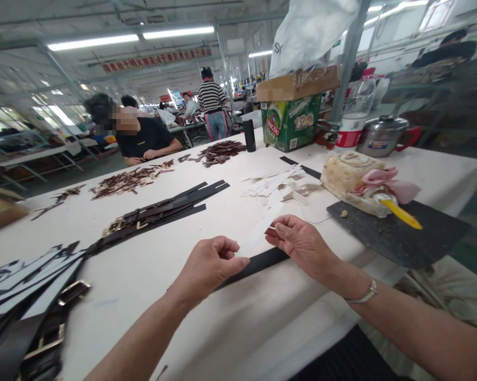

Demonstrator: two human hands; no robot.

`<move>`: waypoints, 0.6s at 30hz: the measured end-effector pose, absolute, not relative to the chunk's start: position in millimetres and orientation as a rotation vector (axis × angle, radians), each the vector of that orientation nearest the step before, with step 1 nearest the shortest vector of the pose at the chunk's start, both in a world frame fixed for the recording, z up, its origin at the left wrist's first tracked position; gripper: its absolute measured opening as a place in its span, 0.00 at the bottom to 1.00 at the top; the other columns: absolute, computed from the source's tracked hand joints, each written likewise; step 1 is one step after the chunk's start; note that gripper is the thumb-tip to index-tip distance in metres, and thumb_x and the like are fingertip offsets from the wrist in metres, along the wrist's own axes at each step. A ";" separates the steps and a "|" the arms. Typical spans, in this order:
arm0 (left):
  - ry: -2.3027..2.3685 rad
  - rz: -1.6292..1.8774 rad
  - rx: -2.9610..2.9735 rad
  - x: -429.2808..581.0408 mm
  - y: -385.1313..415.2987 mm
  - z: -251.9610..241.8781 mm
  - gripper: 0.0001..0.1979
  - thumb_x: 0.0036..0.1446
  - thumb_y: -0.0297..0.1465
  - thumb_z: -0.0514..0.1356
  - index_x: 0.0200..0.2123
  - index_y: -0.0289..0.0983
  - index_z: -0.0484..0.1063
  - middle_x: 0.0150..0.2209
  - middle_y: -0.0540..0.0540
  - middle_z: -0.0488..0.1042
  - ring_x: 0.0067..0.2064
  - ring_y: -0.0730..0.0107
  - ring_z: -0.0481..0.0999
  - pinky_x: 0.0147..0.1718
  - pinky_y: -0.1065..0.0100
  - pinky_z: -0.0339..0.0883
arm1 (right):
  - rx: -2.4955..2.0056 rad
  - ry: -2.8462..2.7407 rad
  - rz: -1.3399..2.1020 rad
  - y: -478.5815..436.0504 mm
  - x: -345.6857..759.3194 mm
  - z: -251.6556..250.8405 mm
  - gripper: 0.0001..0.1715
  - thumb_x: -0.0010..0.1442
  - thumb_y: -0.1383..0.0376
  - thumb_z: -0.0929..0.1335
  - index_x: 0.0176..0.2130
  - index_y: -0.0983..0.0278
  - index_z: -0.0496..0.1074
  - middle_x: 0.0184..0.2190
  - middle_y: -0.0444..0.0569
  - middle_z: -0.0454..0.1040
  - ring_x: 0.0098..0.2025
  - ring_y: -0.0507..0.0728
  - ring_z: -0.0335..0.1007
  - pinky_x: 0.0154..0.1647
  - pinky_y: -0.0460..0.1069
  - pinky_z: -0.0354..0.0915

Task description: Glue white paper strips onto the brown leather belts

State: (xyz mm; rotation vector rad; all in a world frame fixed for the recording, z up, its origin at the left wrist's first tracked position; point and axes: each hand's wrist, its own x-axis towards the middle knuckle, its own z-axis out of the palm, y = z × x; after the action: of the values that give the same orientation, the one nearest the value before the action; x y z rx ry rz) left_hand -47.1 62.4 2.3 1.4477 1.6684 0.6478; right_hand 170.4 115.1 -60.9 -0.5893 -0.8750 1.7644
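My left hand [209, 264] and my right hand [302, 243] are both pinched on the ends of a white paper strip [258, 233], held just above the white table [151, 275]. Under the hands a black belt strap [258, 263] lies flat along the near table edge. A pile of white paper strips [280, 185] lies just beyond my right hand. A silver bracelet circles my right wrist.
Black belts with buckles [159, 211] lie mid-table, more [28, 307] at the near left. Brown leather pieces [123, 181] are scattered farther back. A dark mat [397, 233] holds a cloth bundle [357, 182] and yellow tool. A green box [291, 124], bottle and pot stand behind. A seated person [143, 138] works opposite.
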 end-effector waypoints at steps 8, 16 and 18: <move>1.560 0.675 1.345 -25.5 28.9 0.2 0.14 0.46 0.40 0.70 0.34 0.37 0.76 0.27 0.52 0.72 0.27 0.74 0.67 0.24 0.72 0.59 | -0.383 -0.778 1.818 92.3 173.2 -53.0 0.11 0.61 0.64 0.74 0.42 0.59 0.70 0.51 0.46 0.77 0.56 0.57 0.72 0.60 0.56 0.67; 1.650 0.744 1.556 -18.4 11.3 3.2 0.17 0.45 0.42 0.70 0.37 0.41 0.77 0.30 0.50 0.76 0.31 0.68 0.73 0.30 0.68 0.69 | -0.444 -0.892 1.751 89.0 176.8 -44.6 0.12 0.62 0.59 0.74 0.45 0.57 0.72 0.49 0.45 0.78 0.53 0.57 0.75 0.61 0.58 0.68; 1.688 0.827 1.692 -32.3 14.3 0.9 0.15 0.51 0.43 0.67 0.39 0.41 0.76 0.34 0.49 0.77 0.34 0.68 0.75 0.34 0.67 0.70 | -0.473 -0.962 1.729 92.6 184.1 -34.4 0.11 0.62 0.59 0.74 0.44 0.57 0.73 0.47 0.44 0.79 0.49 0.56 0.77 0.57 0.58 0.71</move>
State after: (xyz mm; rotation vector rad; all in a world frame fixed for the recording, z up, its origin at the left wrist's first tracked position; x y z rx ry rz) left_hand -32.3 14.3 0.9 1.6925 1.6877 0.8275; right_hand 184.1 92.6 -34.4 -0.4732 -0.9620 1.7286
